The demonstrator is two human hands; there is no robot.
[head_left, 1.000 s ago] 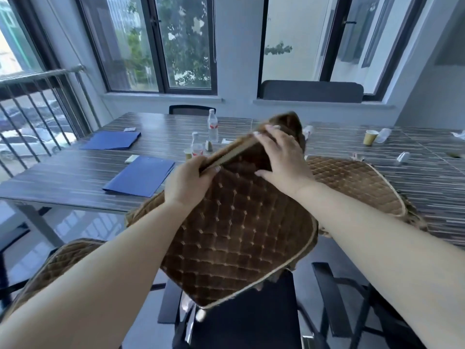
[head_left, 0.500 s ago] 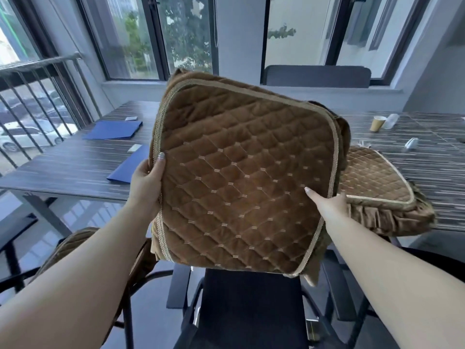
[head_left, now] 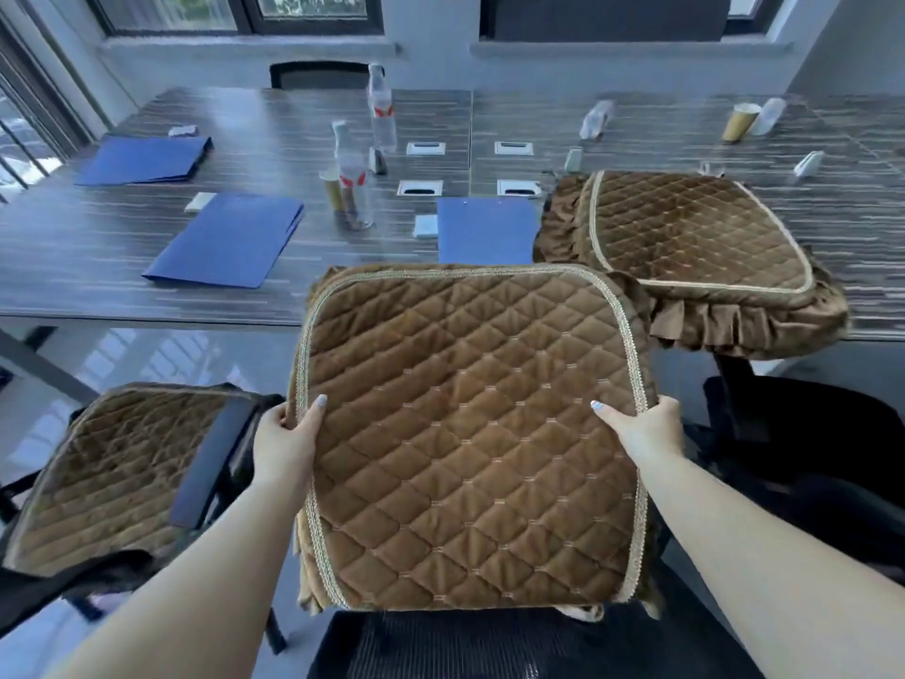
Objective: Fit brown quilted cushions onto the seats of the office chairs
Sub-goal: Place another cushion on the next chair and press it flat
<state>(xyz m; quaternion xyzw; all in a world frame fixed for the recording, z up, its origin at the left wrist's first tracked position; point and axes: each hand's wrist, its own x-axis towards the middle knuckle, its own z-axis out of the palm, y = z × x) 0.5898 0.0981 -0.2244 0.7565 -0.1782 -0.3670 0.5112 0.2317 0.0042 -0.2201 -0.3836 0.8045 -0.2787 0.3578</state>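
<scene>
A brown quilted cushion (head_left: 465, 433) with a beige braid border lies flat, face up, over the seat of a black mesh office chair (head_left: 489, 644) in front of me. My left hand (head_left: 286, 441) grips its left edge, thumb on top. My right hand (head_left: 644, 428) grips its right edge the same way. A second cushion (head_left: 685, 237) with a ruffled skirt lies on the table's near edge at the right. A third cushion (head_left: 107, 472) covers the seat of the chair at my left.
The striped dark table (head_left: 147, 296) carries blue folders (head_left: 230, 242), two water bottles (head_left: 352, 183), paper cups (head_left: 739, 122) and small white items. Another black chair (head_left: 808, 463) stands at the right. Windows and a railing lie beyond.
The cushion was held upright in front of me; now it is lowered flat over the chair seat, with my hands on its left and right edges. My view tilted down.
</scene>
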